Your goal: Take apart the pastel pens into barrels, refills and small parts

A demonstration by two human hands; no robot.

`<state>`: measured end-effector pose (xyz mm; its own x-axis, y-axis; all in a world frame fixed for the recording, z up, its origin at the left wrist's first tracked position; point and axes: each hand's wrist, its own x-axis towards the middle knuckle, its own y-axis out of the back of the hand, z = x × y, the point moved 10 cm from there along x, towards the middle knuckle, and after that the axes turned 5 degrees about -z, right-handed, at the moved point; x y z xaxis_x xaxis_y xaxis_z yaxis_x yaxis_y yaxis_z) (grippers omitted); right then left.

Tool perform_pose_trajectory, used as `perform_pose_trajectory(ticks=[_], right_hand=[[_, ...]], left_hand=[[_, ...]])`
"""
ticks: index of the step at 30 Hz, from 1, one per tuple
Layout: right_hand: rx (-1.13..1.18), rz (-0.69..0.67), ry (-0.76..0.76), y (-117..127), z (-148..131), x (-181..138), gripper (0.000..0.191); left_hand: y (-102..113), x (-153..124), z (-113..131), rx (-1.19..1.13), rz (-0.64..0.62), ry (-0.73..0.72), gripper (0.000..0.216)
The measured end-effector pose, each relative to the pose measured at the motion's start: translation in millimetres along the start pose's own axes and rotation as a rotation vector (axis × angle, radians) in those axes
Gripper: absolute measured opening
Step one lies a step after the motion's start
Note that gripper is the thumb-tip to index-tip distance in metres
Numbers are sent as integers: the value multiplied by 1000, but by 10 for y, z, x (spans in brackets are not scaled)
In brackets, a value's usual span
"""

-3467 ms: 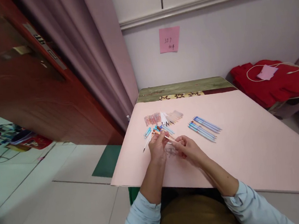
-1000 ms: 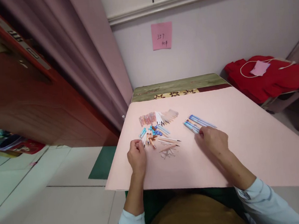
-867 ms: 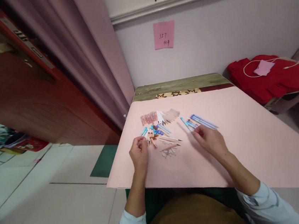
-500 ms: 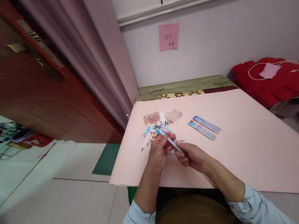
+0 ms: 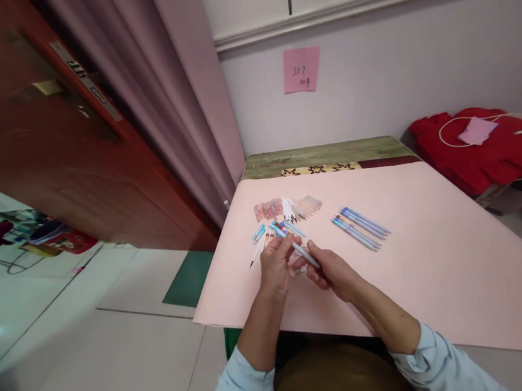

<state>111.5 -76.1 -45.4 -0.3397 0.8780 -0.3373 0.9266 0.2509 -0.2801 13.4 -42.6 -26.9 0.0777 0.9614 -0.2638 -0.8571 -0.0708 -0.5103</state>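
Above the near part of the table I hold a light-blue pen (image 5: 305, 254) aslant between both hands. My left hand (image 5: 275, 265) pinches its upper part, close to the blue-and-brown end. My right hand (image 5: 336, 269) grips the lower barrel, thumb lying along the top. Just beyond my left fingers lie loose blue pen parts (image 5: 259, 233), brown-tipped pieces and white refills with dark tips, partly covered by the hand. Farther back are a row of patterned pinkish pieces (image 5: 268, 210), more white refills (image 5: 287, 210) and pale greyish barrels (image 5: 307, 206).
Several whole blue pens (image 5: 361, 228) lie side by side right of the hands. A pale pink sheet (image 5: 419, 278) covers the table. Behind it is the wall with a pink note (image 5: 302, 70). Red cloth (image 5: 513, 153) is piled at the right; a wooden door (image 5: 114, 173) stands left.
My right thumb has shifted up along the pen's barrel and its fingers have loosened slightly. The pen stays between both hands. The whole view has moved a little.
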Motion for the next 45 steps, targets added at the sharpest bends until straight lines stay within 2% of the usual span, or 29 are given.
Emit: perform_pose_trajectory(ticks=[2,5,7,9,12,14,16,20,22,25,28,31,36,41,45], right_hand=[[62,-3,-13,5,-16,16,57],[44,93,116,89,-198,11,45],[46,142,172,123,-279,6,46],[73,131,124,108,-242,42,48],[130,39,-50,27,-63,127,55],[158,11,-106,10,5,172,57],[150,31,-87,38,2,210,52],[94,123,34,129,-83,244,44],[84,158,76,168,-96,257,44],[44,165,66,215,-51,290,42],[-161,191,43,326,-50,277,34],[-541,267,45,486,-173,186,27],[-1088,416,44,609,-466,72,22],[-1290,416,61,461,-607,202,19],[-1342,415,105,329,-668,279,19]], left_hand=[[-49,-9,28,7,-19,14,32],[-36,-8,101,-29,28,-16,30],[-15,14,139,-61,51,-44,32],[-9,51,149,-61,44,-51,33],[15,107,109,-20,36,-18,33],[47,139,86,15,51,1,35],[86,172,114,48,81,-23,47],[190,235,252,105,173,-115,87],[228,275,276,131,197,-116,92],[268,341,243,160,196,-83,85],[349,396,198,169,205,-68,82],[442,453,192,250,200,-60,83],[452,511,284,641,138,-110,66],[309,462,347,797,57,-292,36],[289,446,375,766,29,-340,32]])
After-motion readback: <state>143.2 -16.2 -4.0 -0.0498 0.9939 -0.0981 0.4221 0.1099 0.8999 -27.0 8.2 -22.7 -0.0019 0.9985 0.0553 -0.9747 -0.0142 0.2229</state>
